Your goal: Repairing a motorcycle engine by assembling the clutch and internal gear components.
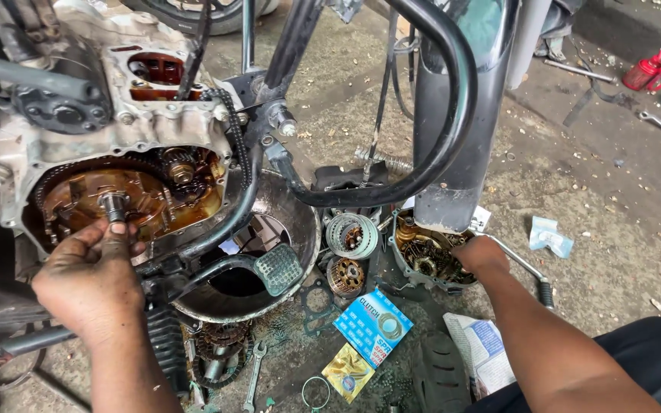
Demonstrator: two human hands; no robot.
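Item one: my left hand (89,279), far left of the scene, its grip pinched narrow on the stub shaft (114,206) that stands out of the oily open crankcase (128,195) of a motorcycle engine. Thumb and fingertips (118,228) touch the shaft's near end.

Item two: my right hand (482,256), right of centre, reaching into the detached engine side cover (426,256) that lies on the floor (613,191). Its fingers are hidden inside the cover, so I cannot tell how its grip stands.

Item three: a round metal drain pan (300,222) under the engine, with the ribbed brake pedal (278,269) over it.

Item four: two clutch parts, a pale basket (351,235) and a darker hub (345,276), lying between pan and cover.

Item five: near, on the floor, a blue parts packet (372,327), a yellow packet (348,372), a spanner (255,375) and a thin ring (316,392).

Item six: far right, a red oil can (648,73); a black crash bar (453,115) curves over the middle.
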